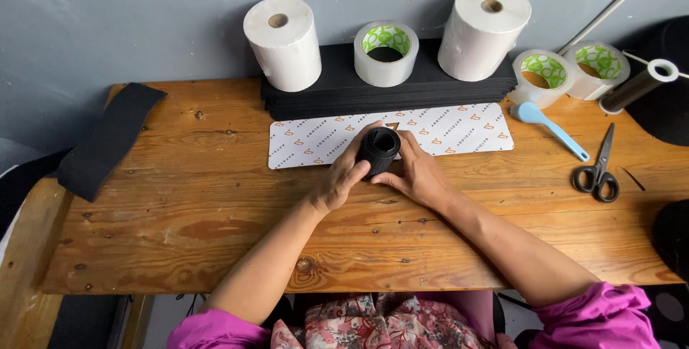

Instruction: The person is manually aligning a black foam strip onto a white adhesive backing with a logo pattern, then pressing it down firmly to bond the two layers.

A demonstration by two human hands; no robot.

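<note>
I see both hands wrapped around a rolled black strip [379, 149] just above the centre of the wooden worktop [215, 205]. The left hand [343, 177] cups the roll from its 8 o'clock side, fingers curled up against it; the right hand [415, 173] closes on it from 4 o'clock, thumb across the front. The roll's open end faces up toward me, and it sits on the near edge of a long white printed sheet [316, 141] with small orange marks.

At 12 o'clock from the roll lies a stack of flat black strips [344, 94] against the grey wall, and on it stand two white paper rolls — one at 11 o'clock [284, 42], one at 1 o'clock [484, 29] — with a tape roll [385, 52] with a green-patterned core between them. Two more tape rolls [545, 76] [597, 67] sit at 2 o'clock, beside a dark tube [635, 87] on a white core. A light blue scoop-like tool [549, 126] and black scissors [599, 166] lie at 3 o'clock, well apart from the hands. At 9 o'clock a single black strip [108, 141] hangs over the worktop's left corner.
</note>
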